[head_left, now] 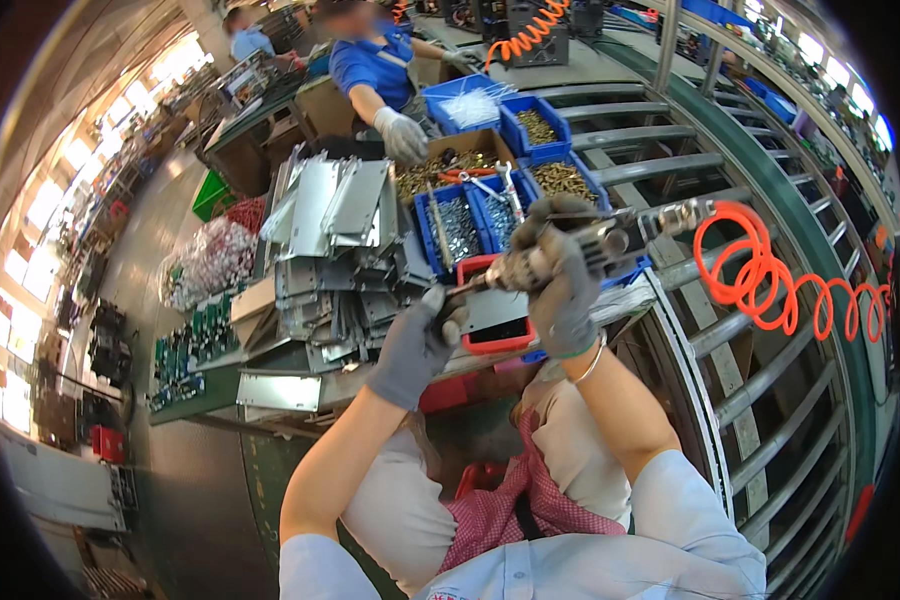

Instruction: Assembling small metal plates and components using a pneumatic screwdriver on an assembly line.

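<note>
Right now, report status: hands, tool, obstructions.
Right grip closed around power tool. Left grip at its tip end, closure unclear. Orange coiled hose trails right. Co-worker's gloved hand beyond, clear of tool.

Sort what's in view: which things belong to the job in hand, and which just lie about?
Apparently in the job:
air tool, in the right grip, the left grip at its tip
orange coiled hose, joined to it
possibly metal plates, silver fasteners

Apparently just lying about:
wrench
green crate
plastic-wrapped bundle
</note>
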`<control>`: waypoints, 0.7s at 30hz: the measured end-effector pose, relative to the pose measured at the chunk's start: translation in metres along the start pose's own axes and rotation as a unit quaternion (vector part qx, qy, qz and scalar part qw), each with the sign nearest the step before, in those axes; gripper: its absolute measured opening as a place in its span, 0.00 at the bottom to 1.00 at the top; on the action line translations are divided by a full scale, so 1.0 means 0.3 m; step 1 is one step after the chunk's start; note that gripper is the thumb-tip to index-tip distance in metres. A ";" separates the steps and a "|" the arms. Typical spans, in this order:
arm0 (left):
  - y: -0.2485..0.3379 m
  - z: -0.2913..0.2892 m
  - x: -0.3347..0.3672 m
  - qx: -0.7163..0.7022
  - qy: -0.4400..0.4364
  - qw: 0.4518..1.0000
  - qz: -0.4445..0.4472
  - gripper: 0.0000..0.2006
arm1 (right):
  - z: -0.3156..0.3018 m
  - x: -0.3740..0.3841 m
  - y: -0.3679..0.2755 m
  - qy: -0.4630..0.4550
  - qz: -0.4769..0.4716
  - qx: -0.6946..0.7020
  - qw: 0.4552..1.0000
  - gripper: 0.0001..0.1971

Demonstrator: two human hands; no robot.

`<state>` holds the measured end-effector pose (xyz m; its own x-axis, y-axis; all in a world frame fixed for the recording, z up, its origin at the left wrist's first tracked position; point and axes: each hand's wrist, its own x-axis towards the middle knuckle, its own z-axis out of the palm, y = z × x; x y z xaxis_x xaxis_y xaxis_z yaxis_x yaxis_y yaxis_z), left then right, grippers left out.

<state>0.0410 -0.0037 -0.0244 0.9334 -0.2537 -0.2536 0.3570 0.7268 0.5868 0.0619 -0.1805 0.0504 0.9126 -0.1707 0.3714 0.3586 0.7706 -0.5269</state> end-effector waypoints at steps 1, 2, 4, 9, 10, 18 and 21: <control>0.003 0.014 -0.022 0.005 0.027 1.000 0.005 0.12 | 0.009 -0.021 -0.016 -0.025 0.019 0.022 0.999 0.10; 0.002 0.030 -0.054 0.009 0.024 1.000 0.003 0.12 | 0.015 -0.038 -0.028 -0.042 0.012 0.046 0.998 0.08; 0.007 0.063 -0.105 0.083 0.010 0.997 0.000 0.13 | -0.001 -0.087 -0.065 -0.072 0.021 -0.017 0.997 0.10; -0.007 0.085 -0.130 0.098 0.030 0.994 -0.034 0.14 | -0.092 -0.121 -0.040 -0.164 -0.086 -0.014 0.983 0.18; -0.014 0.101 -0.127 0.155 0.043 0.987 -0.006 0.14 | -0.098 -0.111 -0.041 -0.193 -0.139 -0.084 0.968 0.17; -0.042 0.089 0.016 0.673 0.012 0.699 0.239 0.11 | -0.150 -0.043 -0.077 -0.036 0.144 -0.012 0.989 0.09; -0.036 0.098 0.084 0.782 0.019 0.539 0.313 0.11 | -0.169 0.000 -0.028 -0.018 0.034 -0.093 0.995 0.10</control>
<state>0.0618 -0.0367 -0.0144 0.8974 -0.2364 0.3726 -0.4066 -0.7712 0.4898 0.0689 -0.2181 0.0161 0.9296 -0.0969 0.3555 0.3292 0.6517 -0.6833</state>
